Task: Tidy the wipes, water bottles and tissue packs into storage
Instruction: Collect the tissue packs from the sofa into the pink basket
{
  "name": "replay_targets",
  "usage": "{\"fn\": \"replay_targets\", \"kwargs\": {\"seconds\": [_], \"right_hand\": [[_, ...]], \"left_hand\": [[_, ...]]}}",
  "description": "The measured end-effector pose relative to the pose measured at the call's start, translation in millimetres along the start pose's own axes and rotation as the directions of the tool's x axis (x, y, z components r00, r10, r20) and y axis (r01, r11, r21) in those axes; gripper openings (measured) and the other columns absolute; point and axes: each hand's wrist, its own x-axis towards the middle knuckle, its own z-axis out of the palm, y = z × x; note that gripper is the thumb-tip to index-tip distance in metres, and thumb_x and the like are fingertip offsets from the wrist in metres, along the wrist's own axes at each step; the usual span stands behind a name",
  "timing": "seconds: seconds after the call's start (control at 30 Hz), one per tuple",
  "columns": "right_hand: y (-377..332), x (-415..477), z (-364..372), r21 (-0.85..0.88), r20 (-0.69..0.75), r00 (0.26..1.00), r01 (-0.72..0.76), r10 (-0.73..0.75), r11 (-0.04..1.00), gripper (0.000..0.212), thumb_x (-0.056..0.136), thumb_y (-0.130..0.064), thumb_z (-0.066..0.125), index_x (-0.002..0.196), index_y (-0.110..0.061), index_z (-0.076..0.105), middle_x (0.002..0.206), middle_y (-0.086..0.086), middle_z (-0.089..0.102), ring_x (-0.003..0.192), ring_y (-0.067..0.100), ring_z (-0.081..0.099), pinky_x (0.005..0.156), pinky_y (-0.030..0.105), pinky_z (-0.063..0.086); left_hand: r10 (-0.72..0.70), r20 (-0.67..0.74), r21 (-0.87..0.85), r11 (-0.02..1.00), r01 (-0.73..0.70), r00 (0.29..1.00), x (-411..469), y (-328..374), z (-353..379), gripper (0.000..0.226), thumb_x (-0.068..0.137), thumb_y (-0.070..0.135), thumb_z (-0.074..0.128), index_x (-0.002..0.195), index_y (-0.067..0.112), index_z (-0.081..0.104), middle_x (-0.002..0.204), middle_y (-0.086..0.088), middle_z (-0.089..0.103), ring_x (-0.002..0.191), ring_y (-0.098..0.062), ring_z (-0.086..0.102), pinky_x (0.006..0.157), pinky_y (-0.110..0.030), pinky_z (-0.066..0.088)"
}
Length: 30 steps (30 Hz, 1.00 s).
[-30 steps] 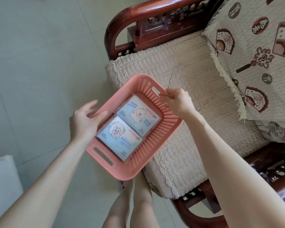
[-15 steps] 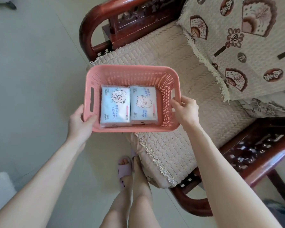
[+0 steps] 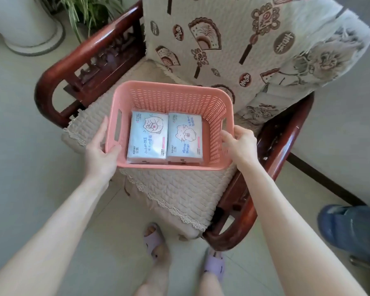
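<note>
Two hands: my left hand and my right hand both grasp the pink basket, one at each end.
Left hand: the thumb hooks over the rim at the near left corner. The fingers lie along the outside of the left wall, just beside its handle slot.
Right hand: the fingers curl onto the rim of the right wall, towards its near corner.
Basket: upright and open side up, over the middle of the seat. I cannot tell whether its bottom rests on the seat or hangs just above it.
Packs: two tissue packs lie flat on the basket's bottom, side by side and touching, close to the near wall. The left pack and the right pack are pale blue, each with a cartoon animal on top.
Cushion: a beige quilted cushion with a lace edge covers the seat and hangs over its front.
Chair: a dark red wooden chair with carved arms on either side of the basket.
Throw: a cream throw printed with fans drapes over the chair back, behind the basket.
Feet: mine, in lilac slippers, stand on the pale floor just in front of the chair.
Plant: a green plant stands behind the left arm, beside a white base.
Right edge: a blue thing, too blurred for me to name.
</note>
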Motion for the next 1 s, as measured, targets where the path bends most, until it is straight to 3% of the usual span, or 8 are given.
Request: {"fn": "replay_targets", "kwargs": {"seconds": [0.13,0.27,0.4,0.5,0.6,0.77,0.9,1.0], "right_hand": [[10,-5,-45,0.008,-0.065,0.998,-0.014,0.015,1.0,0.015,0.091,-0.029,0.059,0.094,-0.019,0.071,0.087,0.0,0.072,0.084,0.021,0.07,0.082,0.045,0.057],[40,-14,-124,0.04,-0.163,0.985,-0.051,0.057,0.998,0.015,0.091,-0.025,0.059,0.083,-0.016,0.067,0.079,0.0,0.068,0.077,0.021,0.065,0.073,0.037,0.053],[77,-20,-199,0.064,-0.204,0.975,-0.074,0.085,0.995,0.018,0.091,-0.024,0.058,0.088,-0.01,0.069,0.085,0.008,0.071,0.076,0.022,0.063,0.074,0.04,0.053],[109,-22,-250,0.069,-0.234,0.967,-0.088,0.101,0.994,0.023,0.09,-0.024,0.058,0.091,-0.003,0.067,0.09,0.016,0.071,0.073,0.022,0.059,0.076,0.044,0.053],[148,-19,-304,0.078,-0.257,0.958,-0.107,0.124,0.991,0.029,0.09,-0.024,0.059,0.094,0.003,0.064,0.093,0.021,0.07,0.077,0.034,0.063,0.078,0.047,0.053],[204,-10,-372,0.084,-0.272,0.948,-0.148,0.166,0.985,0.027,0.09,-0.025,0.059,0.094,0.0,0.065,0.093,0.017,0.071,0.089,0.037,0.065,0.08,0.048,0.053],[250,3,-407,0.11,-0.279,0.936,-0.192,0.216,0.975,0.027,0.089,-0.027,0.06,0.091,-0.001,0.066,0.089,0.016,0.071,0.078,0.034,0.062,0.074,0.041,0.052],[276,12,-417,0.159,-0.275,0.923,-0.233,0.27,0.959,0.024,0.088,-0.024,0.061,0.083,-0.001,0.065,0.079,0.013,0.068,0.069,0.021,0.053,0.066,0.033,0.043]], "left_hand": [[0.044,0.05,0.018,0.999,-0.045,0.998,-14,28,33,0.074,0.089,-0.013,0.054,0.147,0.03,0.037,0.146,0.009,0.047,0.115,-0.011,0.06,0.1,-0.041,0.05],[0.084,0.143,0.018,0.996,-0.087,0.986,-46,61,95,0.073,0.09,-0.011,0.055,0.146,0.033,0.038,0.145,0.008,0.048,0.11,-0.013,0.063,0.099,-0.039,0.051],[0.129,0.213,0.014,0.991,-0.135,0.969,-85,78,160,0.072,0.089,-0.012,0.055,0.147,0.027,0.04,0.145,0.013,0.045,0.118,-0.009,0.058,0.097,-0.024,0.05],[0.142,0.25,-0.003,0.989,-0.146,0.958,-115,85,208,0.071,0.088,-0.012,0.057,0.146,0.027,0.041,0.144,0.009,0.049,0.121,-0.013,0.058,0.099,-0.033,0.05],[0.133,0.27,-0.016,0.991,-0.133,0.954,-148,90,264,0.07,0.088,-0.012,0.056,0.145,0.027,0.042,0.142,0.007,0.053,0.116,-0.015,0.061,0.098,-0.042,0.052],[0.109,0.309,-0.006,0.994,-0.113,0.945,-189,88,342,0.07,0.088,-0.012,0.056,0.144,0.028,0.044,0.142,0.003,0.053,0.117,-0.018,0.061,0.098,-0.05,0.051],[0.074,0.351,-0.01,0.997,-0.075,0.933,-213,86,398,0.066,0.09,-0.012,0.055,0.144,0.025,0.044,0.135,0.008,0.057,0.113,-0.013,0.063,0.097,-0.037,0.052],[0.036,0.37,-0.01,0.999,-0.035,0.929,-216,78,427,0.066,0.089,-0.013,0.054,0.143,0.022,0.045,0.115,0.007,0.065,0.094,0.002,0.067,0.085,-0.021,0.055]]}}
